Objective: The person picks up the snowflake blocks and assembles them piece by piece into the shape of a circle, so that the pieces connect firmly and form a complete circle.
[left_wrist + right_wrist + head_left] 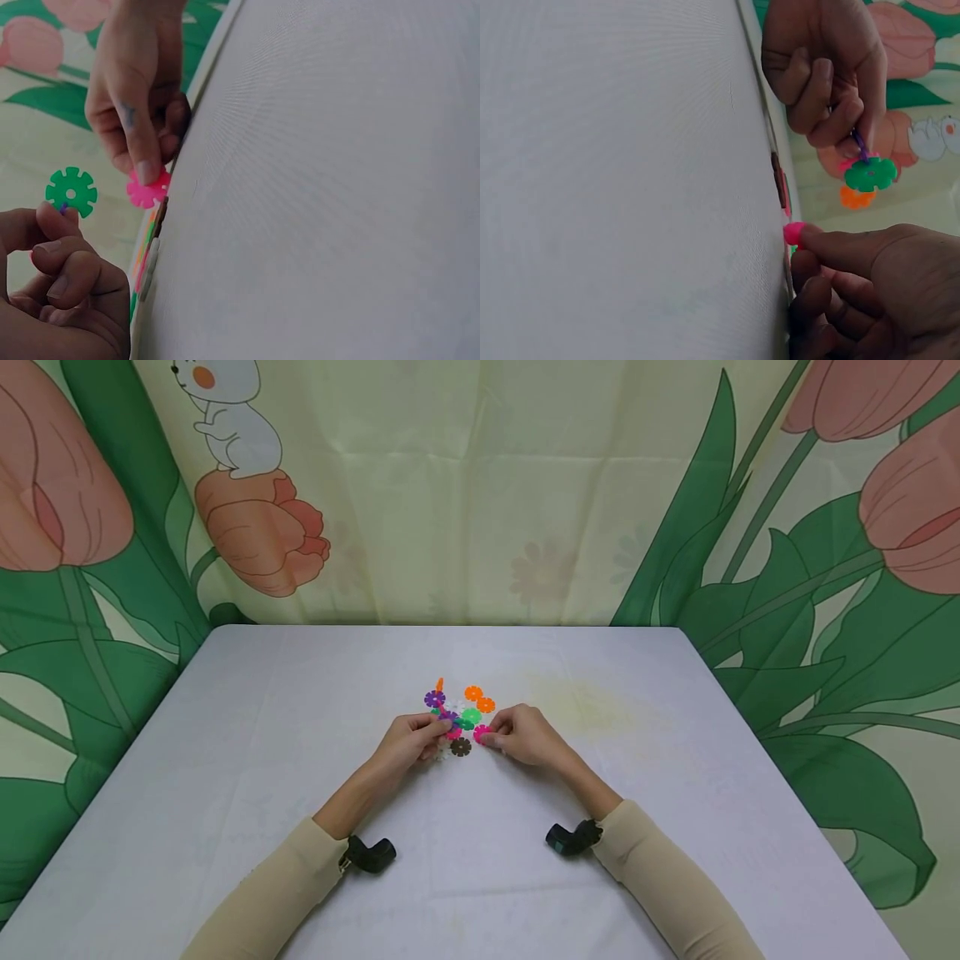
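In the head view my left hand [408, 742] pinches a purple notched snowflake disc [448, 718] between thumb and fingers. A green disc [84, 189] is joined to that purple one, with pink and orange [856, 198] discs showing behind it in the right wrist view. My right hand [531, 737] pinches a pink snowflake disc [142, 195] by its edge, low over the table and a short way right of the left hand's cluster. How the cluster's far pieces connect is too small to tell.
Loose discs lie on the white-covered table [480, 852] around the hands: orange ones [473, 692], a light green one [471, 716], a brown one [461, 747] and whitish ones. Behind the table's far edge hangs a curtain [465, 527] printed with tulips.
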Demonstrator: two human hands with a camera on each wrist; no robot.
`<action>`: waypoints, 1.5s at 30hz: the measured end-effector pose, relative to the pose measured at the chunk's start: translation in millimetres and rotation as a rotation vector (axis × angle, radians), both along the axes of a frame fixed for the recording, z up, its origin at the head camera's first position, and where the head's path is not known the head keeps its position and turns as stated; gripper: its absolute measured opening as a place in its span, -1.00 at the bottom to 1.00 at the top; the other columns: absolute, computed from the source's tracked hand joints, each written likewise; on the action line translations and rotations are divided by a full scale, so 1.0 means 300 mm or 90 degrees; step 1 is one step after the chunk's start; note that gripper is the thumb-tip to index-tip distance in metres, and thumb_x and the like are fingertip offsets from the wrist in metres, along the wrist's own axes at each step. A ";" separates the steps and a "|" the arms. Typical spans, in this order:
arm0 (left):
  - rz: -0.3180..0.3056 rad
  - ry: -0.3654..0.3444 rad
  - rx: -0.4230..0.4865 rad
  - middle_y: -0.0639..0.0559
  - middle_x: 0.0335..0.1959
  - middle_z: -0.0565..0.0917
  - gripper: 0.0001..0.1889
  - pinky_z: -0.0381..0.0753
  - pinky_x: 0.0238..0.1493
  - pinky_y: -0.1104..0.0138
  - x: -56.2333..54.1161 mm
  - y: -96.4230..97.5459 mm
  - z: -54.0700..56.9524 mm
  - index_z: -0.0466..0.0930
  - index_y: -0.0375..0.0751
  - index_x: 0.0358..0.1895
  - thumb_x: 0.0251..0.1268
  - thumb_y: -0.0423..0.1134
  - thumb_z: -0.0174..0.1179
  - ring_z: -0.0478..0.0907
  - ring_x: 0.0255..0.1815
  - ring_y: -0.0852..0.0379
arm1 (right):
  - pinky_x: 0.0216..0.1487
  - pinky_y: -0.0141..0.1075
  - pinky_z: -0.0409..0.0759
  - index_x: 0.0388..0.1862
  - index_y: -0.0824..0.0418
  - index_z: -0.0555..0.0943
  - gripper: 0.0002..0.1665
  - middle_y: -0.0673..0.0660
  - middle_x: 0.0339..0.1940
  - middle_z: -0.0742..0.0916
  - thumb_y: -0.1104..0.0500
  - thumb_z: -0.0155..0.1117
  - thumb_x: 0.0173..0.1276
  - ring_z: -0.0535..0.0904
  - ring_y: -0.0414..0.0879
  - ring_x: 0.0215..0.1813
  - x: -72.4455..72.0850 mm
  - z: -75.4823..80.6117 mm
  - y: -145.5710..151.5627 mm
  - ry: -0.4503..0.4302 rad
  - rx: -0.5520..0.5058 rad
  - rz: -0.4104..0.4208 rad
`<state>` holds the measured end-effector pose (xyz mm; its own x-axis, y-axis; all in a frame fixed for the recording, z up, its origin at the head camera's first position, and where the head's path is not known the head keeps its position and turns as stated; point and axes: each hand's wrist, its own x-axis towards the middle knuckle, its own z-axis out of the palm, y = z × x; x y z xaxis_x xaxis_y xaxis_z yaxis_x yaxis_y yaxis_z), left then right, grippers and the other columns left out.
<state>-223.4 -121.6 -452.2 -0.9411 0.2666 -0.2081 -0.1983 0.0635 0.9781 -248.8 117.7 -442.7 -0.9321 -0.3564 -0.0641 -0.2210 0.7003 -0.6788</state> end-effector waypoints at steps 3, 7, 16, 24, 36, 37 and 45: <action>-0.001 -0.002 0.002 0.14 -0.55 0.46 -0.72 0.21 -0.47 0.38 -0.001 -0.002 -0.002 0.58 -0.34 -0.19 0.60 -0.14 0.21 0.26 -0.53 0.17 | -0.40 -0.39 0.36 -0.38 0.13 0.78 -0.79 -0.04 -0.57 0.71 0.07 0.49 0.43 0.45 -0.18 -0.47 -0.001 0.005 0.006 -0.009 0.010 0.019; 0.000 -0.003 0.002 0.13 -0.55 0.47 -0.73 0.20 -0.48 0.38 -0.003 -0.004 -0.004 0.59 -0.32 -0.21 0.60 -0.15 0.21 0.26 -0.54 0.17 | -0.43 -0.37 0.41 -0.41 0.13 0.77 -0.73 -0.03 -0.59 0.74 0.04 0.42 0.50 0.48 -0.18 -0.57 -0.003 0.008 0.019 -0.044 -0.005 0.036; -0.002 0.001 0.011 0.13 -0.55 0.45 -0.74 0.18 -0.48 0.38 -0.003 -0.006 -0.006 0.56 -0.28 -0.25 0.60 -0.15 0.20 0.24 -0.54 0.18 | -0.44 -0.37 0.49 -0.31 0.22 0.74 -0.65 0.02 -0.56 0.74 0.04 0.26 0.62 0.58 -0.15 -0.61 -0.015 0.019 0.051 -0.128 -0.077 0.092; 0.001 0.007 0.011 0.13 -0.54 0.46 -0.74 0.18 -0.49 0.38 -0.007 -0.005 -0.007 0.55 -0.29 -0.25 0.61 -0.15 0.19 0.24 -0.54 0.18 | -0.50 -0.42 0.37 -0.24 0.32 0.72 -0.64 0.01 -0.55 0.69 0.06 0.22 0.65 0.54 -0.16 -0.56 -0.029 0.021 0.066 -0.194 -0.157 0.128; 0.000 0.006 0.005 0.13 -0.54 0.47 -0.74 0.17 -0.49 0.37 -0.006 -0.001 -0.002 0.56 -0.30 -0.23 0.60 -0.16 0.19 0.24 -0.54 0.18 | -0.48 -0.42 0.39 -0.17 0.43 0.68 -0.61 0.02 -0.54 0.68 0.10 0.16 0.69 0.53 -0.15 -0.53 -0.029 0.028 0.063 -0.223 -0.188 0.152; -0.001 0.005 0.005 0.13 -0.53 0.47 -0.74 0.17 -0.49 0.37 -0.006 -0.001 -0.002 0.56 -0.30 -0.23 0.60 -0.16 0.19 0.24 -0.54 0.19 | -0.48 -0.42 0.39 -0.17 0.43 0.68 -0.60 0.02 -0.55 0.68 0.09 0.15 0.69 0.53 -0.16 -0.53 -0.027 0.029 0.062 -0.221 -0.188 0.152; -0.013 -0.005 0.006 0.12 -0.52 0.51 -0.74 0.17 -0.49 0.38 -0.007 -0.002 -0.005 0.56 -0.30 -0.22 0.61 -0.15 0.19 0.24 -0.54 0.19 | -0.48 -0.40 0.39 -0.20 0.44 0.66 -0.56 0.02 -0.56 0.67 0.06 0.15 0.69 0.49 -0.13 -0.54 -0.019 0.030 0.057 -0.213 -0.191 0.157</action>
<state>-225.7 -122.1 -453.8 -0.9340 0.2877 -0.2121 -0.2042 0.0576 0.9772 -254.6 134.8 -433.8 -0.7637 -0.6117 -0.2063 -0.0909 0.4183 -0.9037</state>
